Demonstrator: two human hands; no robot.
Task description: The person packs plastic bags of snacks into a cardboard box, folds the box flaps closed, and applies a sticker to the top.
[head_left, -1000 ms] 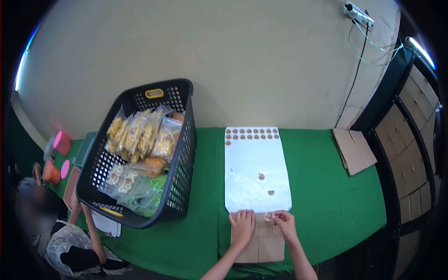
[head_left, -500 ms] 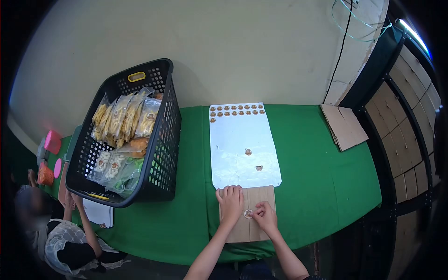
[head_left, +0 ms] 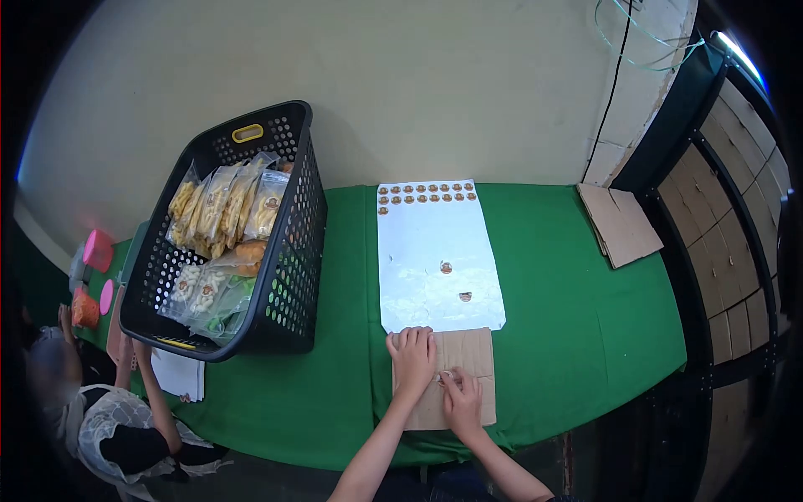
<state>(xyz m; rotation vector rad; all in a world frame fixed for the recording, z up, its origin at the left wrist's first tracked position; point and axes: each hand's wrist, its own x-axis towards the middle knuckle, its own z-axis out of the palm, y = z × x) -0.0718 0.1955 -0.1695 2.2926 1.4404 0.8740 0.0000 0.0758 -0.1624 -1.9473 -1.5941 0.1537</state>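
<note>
My left hand (head_left: 413,360) lies flat with fingers spread on the left part of a brown cardboard piece (head_left: 465,347). On the same cardboard, my right hand (head_left: 462,403) has its fingers curled together over a small round sticker (head_left: 442,378), covering part of it. Whether the sticker is stuck down or lifted cannot be made out. Just beyond the cardboard is a white sticker sheet (head_left: 418,263). Small round brown stickers fill rows at its top, and two more marks sit lower on it.
A black perforated basket (head_left: 288,276) of bagged snacks stands on the green cloth (head_left: 577,326) at left. Folded cardboard (head_left: 623,226) lies at the right, near a dark rack (head_left: 703,251). Another person (head_left: 125,435) is at lower left, beside white paper (head_left: 180,376).
My right hand has moved slightly left, and its fingers now cover more of the round sticker. My left hand stays on the cardboard. The camera view has shifted slightly.
</note>
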